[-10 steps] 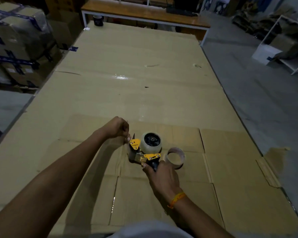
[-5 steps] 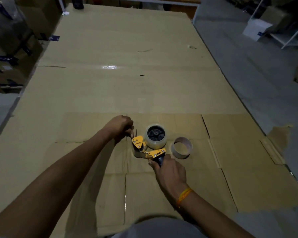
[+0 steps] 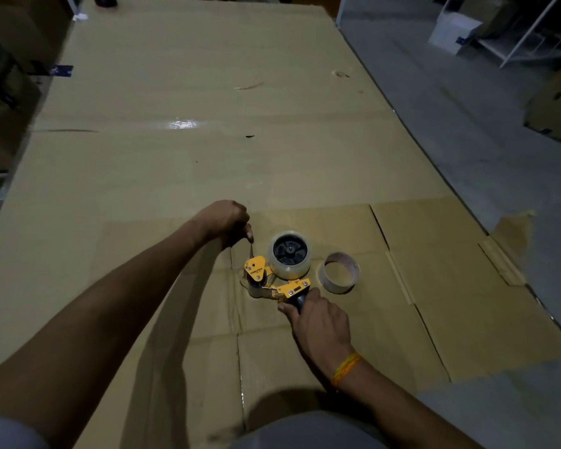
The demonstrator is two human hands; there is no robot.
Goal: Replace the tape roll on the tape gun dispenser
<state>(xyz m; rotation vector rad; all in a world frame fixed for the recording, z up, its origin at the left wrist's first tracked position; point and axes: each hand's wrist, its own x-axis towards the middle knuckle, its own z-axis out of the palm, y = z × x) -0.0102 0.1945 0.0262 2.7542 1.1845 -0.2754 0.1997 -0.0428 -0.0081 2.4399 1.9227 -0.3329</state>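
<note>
On the flattened cardboard (image 3: 175,176) that covers the work surface, a yellow tape gun (image 3: 266,280) lies on its side with a full roll of clear tape (image 3: 290,254) already seated on its hub, and an empty tape core (image 3: 339,272) sits just beside it to the right. The right hand (image 3: 321,322) is wrapped around the gun's dark handle, pinning it down. The left hand (image 3: 227,222) is closed in a pinch just beyond the front of the gun, apparently on the loose end of the tape, though the strip itself is too thin and dim to make out clearly. The step in hand looks like threading: drawing the free end past the roller and out under the cutting edge. To do it well, the right hand should hold the gun flat and steady while the left pulls straight and level, sticky side facing away from the roller, so the strip neither folds onto itself nor snags on the teeth.
</note>
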